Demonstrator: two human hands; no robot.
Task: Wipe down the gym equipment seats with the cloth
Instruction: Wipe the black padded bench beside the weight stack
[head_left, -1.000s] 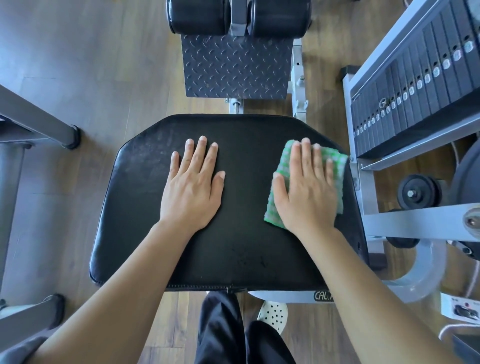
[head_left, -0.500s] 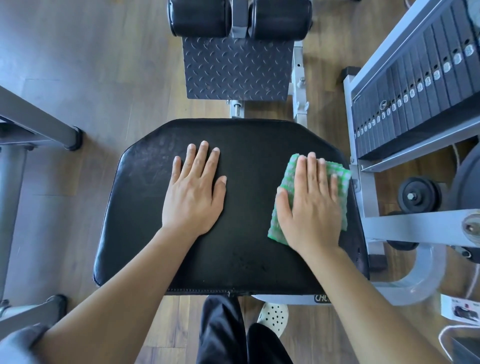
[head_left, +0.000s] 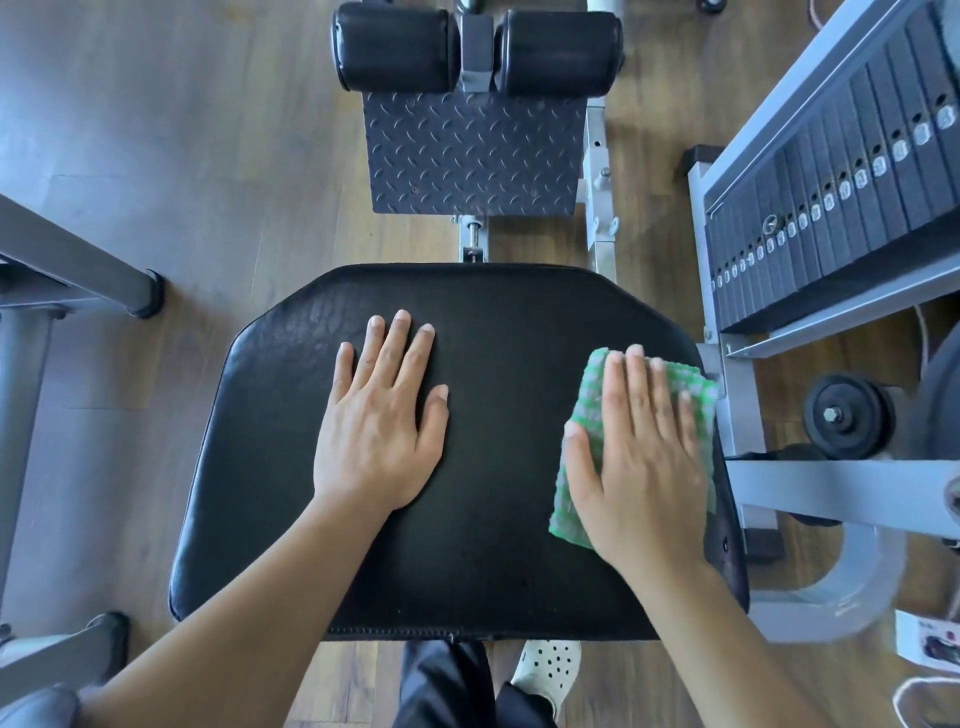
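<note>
Two hands flat on one seat. Left hand (head_left: 384, 415) lies palm down, fingers slightly spread, on bare black padding left of centre, holding nothing; looks like a brace only. Right hand (head_left: 644, 457) is flat too, fingers straight and close together, pressing the cloth (head_left: 587, 395) onto the seat (head_left: 498, 353) at its right-hand edge. The cloth's far corner sits at or just over the rim beside the grey frame (head_left: 737, 415); can't tell if it overhangs. Cloth is green-checked, folded to a pad, mostly hidden under the palm. Judgement: light, soft, limp, no stiffness of its own, so it goes where the palm drags it and will bunch or unfold if pushed from one corner. Best hold is the present one: flat palm over the middle, fingertips covering the leading fold. For a lift, pinch the folded edge showing by the thumb. Textured weave should bite on the upholstery; wetness not readable. Seat looks like a firm cushion with a smooth vinyl-like skin, apparently fixed to the machine, so it should take full pressure without shifting. Wrinkled patch (head_left: 311, 322) near the far left corner: go lighter there. Can't tell which areas are already wiped.
</note>
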